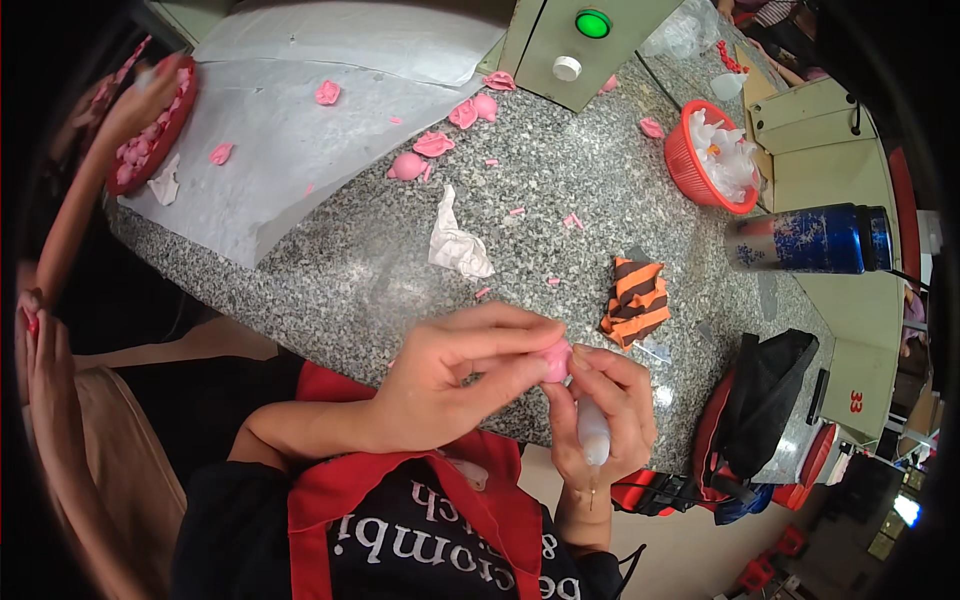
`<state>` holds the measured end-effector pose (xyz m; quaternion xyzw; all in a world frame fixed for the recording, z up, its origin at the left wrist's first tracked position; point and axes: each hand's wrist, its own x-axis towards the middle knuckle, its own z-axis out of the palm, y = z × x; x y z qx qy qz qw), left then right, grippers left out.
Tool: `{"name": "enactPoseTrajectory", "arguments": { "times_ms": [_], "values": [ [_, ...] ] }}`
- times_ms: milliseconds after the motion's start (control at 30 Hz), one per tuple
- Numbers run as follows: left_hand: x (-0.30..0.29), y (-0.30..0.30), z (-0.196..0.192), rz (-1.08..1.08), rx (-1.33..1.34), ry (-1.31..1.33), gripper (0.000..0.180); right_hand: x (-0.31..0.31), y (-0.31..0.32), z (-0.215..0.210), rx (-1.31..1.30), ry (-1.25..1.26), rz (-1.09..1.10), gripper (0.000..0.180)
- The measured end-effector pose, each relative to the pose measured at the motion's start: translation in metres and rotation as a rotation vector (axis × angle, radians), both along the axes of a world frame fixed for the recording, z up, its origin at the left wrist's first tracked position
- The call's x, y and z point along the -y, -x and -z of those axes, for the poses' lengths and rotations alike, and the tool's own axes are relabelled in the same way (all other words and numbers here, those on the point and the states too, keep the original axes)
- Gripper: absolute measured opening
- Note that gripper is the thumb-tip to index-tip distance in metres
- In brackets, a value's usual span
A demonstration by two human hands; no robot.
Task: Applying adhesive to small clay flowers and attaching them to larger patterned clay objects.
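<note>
Speckled grey stone forms the bench (pixel 560 215), which is curved along its near edge. One large white sheet (pixel 300 140) is spread over its far left part, and a grey box with one green button (pixel 592 23) and one white knob stands at the far edge. Beige cabinets are seen to the right, with pale floor below. One black bag (pixel 762 385) is hung at the bench's right edge. One blue bottle (pixel 815 239) is laid on its side at the right. Two red baskets are counted: one (pixel 700 160) filled with white scraps at the right, one (pixel 165 120) holding pink pieces at the far left, where another person's hand is reaching. One orange and black striped cloth (pixel 635 298) lies near the front edge, and one crumpled white paper (pixel 455 245) rests mid-bench. About ten pink pieces (pixel 432 145) are scattered across sheet and stone.

A small pink piece (pixel 556 360) is pinched between the fingertips of the left hand (pixel 455 385), above the near edge of the bench. A white tube (pixel 592 432) is gripped in the closed right hand (pixel 605 410), its tip set against the piece.
</note>
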<state>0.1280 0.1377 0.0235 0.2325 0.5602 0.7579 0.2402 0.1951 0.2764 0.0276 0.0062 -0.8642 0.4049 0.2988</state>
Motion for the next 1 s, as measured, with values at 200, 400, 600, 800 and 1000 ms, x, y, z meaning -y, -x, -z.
{"name": "enactPoseTrajectory", "arguments": {
  "times_ms": [200, 400, 600, 800, 1000],
  "values": [
    [-0.002, 0.001, 0.006, -0.006, -0.053, -0.056, 0.034, 0.003, -0.001, -0.002, -0.084, -0.033, 0.041, 0.03],
    [0.0, -0.001, 0.032, 0.086, 0.049, -0.26, 0.03, -0.001, -0.007, -0.005, 0.182, 0.489, -0.002, 0.038],
    [-0.005, -0.003, 0.036, 0.122, 0.192, -0.422, 0.028, -0.006, -0.011, 0.002, 0.186, 0.772, -0.113, 0.031],
    [-0.006, -0.004, 0.038, 0.157, 0.268, -0.493, 0.028, -0.008, -0.01, 0.005, 0.17, 0.786, -0.137, 0.026],
    [-0.007, -0.003, 0.037, 0.167, 0.313, -0.505, 0.026, -0.007, -0.008, 0.005, 0.151, 0.801, -0.131, 0.021]
  ]
}}
